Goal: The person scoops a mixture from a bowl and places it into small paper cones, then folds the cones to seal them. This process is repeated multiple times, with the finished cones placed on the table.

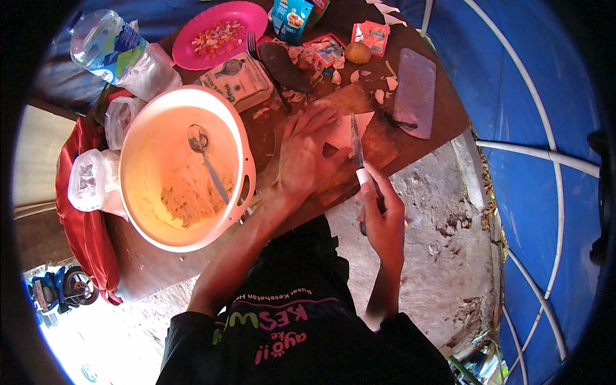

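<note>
A knife with a pale handle is in my right hand, its fingers wrapped round the handle. Its blade points away from me, over a pale flat piece whose material I cannot make out. My left hand rests at the left side of that piece, fingers stretched out flat and thumb apart. Both the piece and the left hand are over a worn wooden cutting board. To the left stands a large white basin with a pale, stringy mixture and a metal spoon in it.
Behind the board lie a lilac slab, a round brownish item, garlic pieces, red sachets and a stone pestle. A pink plate, paper pack and water bottle stand farther back. The table edge is close.
</note>
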The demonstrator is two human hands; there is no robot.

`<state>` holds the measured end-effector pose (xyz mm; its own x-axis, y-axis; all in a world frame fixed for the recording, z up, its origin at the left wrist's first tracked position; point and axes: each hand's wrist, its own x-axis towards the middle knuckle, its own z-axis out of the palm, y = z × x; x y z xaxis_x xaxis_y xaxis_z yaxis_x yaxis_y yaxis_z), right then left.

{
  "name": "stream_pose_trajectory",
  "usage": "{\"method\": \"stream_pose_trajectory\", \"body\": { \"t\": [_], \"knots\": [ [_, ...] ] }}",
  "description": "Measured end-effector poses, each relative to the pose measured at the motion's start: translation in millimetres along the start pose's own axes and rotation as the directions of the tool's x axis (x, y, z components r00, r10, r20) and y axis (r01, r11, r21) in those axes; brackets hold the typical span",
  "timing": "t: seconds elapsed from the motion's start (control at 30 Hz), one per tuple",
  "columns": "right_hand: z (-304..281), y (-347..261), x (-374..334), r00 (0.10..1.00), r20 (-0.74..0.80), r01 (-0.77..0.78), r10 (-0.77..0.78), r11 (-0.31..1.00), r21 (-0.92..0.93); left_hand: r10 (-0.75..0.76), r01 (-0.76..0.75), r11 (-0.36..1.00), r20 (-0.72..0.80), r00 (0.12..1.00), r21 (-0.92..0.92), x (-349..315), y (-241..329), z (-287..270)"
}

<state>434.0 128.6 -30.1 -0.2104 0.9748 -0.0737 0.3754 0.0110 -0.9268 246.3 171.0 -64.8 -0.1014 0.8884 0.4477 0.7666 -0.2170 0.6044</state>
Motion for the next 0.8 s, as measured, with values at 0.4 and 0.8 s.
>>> {"method": "stream_pose_trajectory", "body": {
  "t": [0.4,0.8],
  "knots": [
    [8.6,3.0,1.1,0.987,-0.006,0.156,-0.161,0.962,-0.225,-0.054,0.054,0.999,0.034,0.998,0.01,-2.5,1.8,0.4],
    [19.7,1.0,8.1,0.953,0.002,0.285,-0.304,0.894,-0.347,-0.143,0.143,0.99,0.034,0.989,0.014,-6.8,7.3,3.5]
  ]
}}
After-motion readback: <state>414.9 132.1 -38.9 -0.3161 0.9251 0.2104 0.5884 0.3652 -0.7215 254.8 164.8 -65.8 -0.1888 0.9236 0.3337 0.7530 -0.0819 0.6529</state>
